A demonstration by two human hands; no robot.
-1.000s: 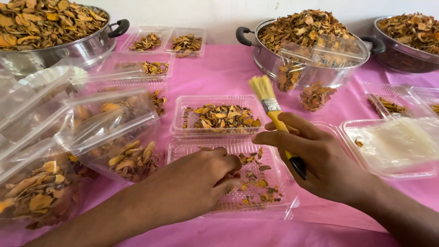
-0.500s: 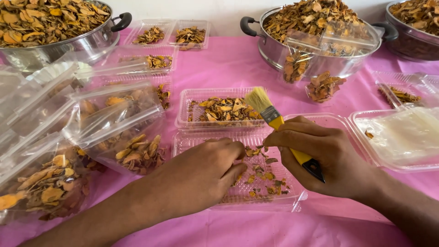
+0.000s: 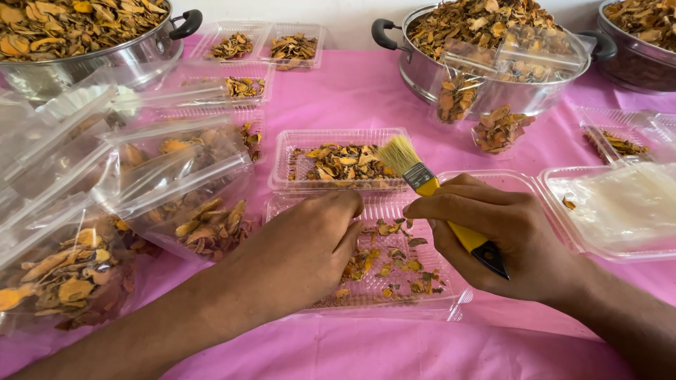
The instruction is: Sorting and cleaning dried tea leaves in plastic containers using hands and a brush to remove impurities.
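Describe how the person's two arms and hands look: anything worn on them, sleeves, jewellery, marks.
Both arms are bare as far as the picture shows: no sleeves, gloves, watch or bracelets. The left hand and right hand show no rings on the fingers in view. The left forearm enters from the bottom left, the right forearm from the bottom right. No bandages or markings are visible.

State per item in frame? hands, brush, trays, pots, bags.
Left hand: fingers curled in the near tray, among dried pieces.
Right hand: gripping the brush.
Brush: held, bristles up.
Near tray: open, thinly scattered.
Far tray: open, part filled.
Pots: heaped full.
Bags: filled, lying flat.
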